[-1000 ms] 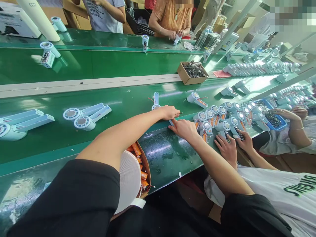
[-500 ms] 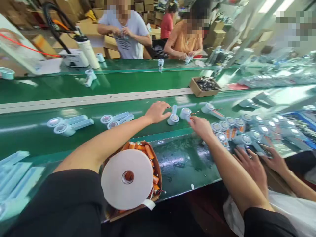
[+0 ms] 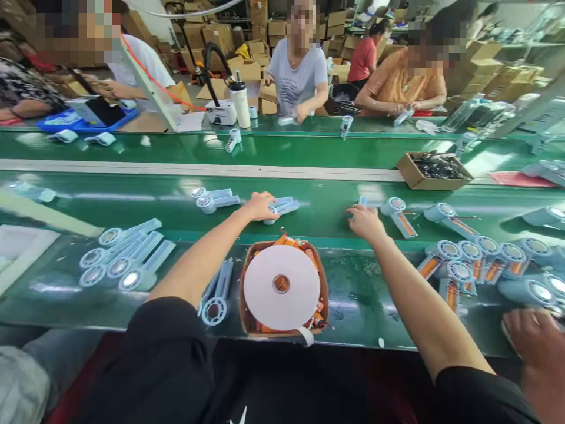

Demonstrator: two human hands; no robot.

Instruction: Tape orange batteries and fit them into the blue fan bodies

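Note:
My left hand point(image 3: 259, 207) is closed over the round heads of a pair of light-blue fan housings point(image 3: 286, 205), whose handles point right along the green belt. Farther right, my right hand point(image 3: 367, 224) has its fingers curled over another light-blue housing point(image 3: 362, 201); only its handle tip shows, the rest hidden by the hand. Right of that hand lies a housing with an orange battery and wires point(image 3: 402, 219). Between my forearms a white tape roll point(image 3: 260, 282) lies on a cardboard box point(image 3: 244, 306) of orange batteries point(image 3: 314, 259).
More housings lie in a group at left point(image 3: 132, 259) and beside the box point(image 3: 215, 309). Battery-fitted housings point(image 3: 459, 271) crowd the right, near a co-worker's hand point(image 3: 536, 338). A carton of dark parts point(image 3: 435, 171) stands on the pale divider point(image 3: 176, 169). Several people sit opposite.
The view has swung left. My right hand has left the wired housing and come onto the one beside it. My left hand has moved left onto the pair of housings.

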